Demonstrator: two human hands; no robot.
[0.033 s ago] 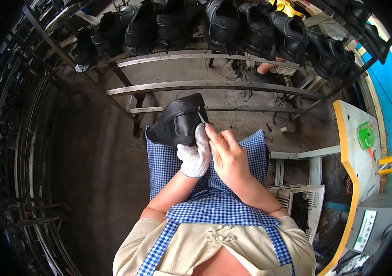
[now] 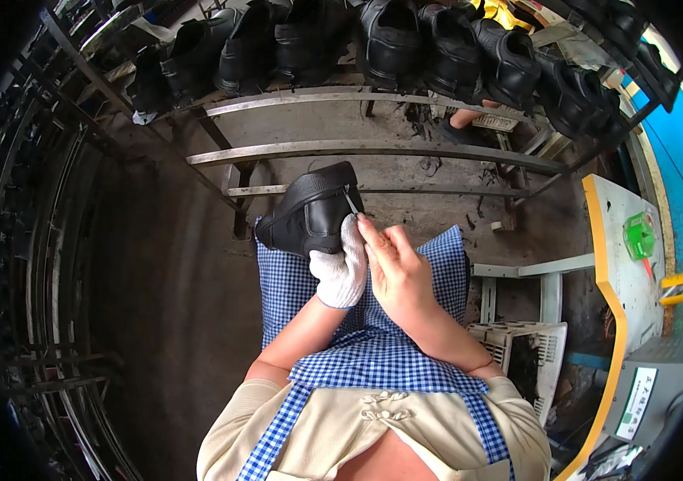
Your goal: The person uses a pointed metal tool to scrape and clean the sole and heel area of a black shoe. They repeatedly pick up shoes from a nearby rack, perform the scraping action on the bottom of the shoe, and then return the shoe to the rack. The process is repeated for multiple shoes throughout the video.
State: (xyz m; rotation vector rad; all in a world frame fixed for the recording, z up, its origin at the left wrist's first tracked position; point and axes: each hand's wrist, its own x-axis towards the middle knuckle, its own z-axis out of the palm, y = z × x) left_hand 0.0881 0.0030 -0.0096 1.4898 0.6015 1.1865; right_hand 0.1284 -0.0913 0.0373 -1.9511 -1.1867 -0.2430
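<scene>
Gloved left hand gripping black shoe on lap | bare right hand pinching thin tool against shoe's edge | trimming underway, unfinished | finished-looking shoes racked above

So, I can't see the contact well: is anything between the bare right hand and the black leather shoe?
Only a thin grey tool, pinched in the right hand, touching the black leather shoe; the white-gloved left hand holds it directly.
</scene>
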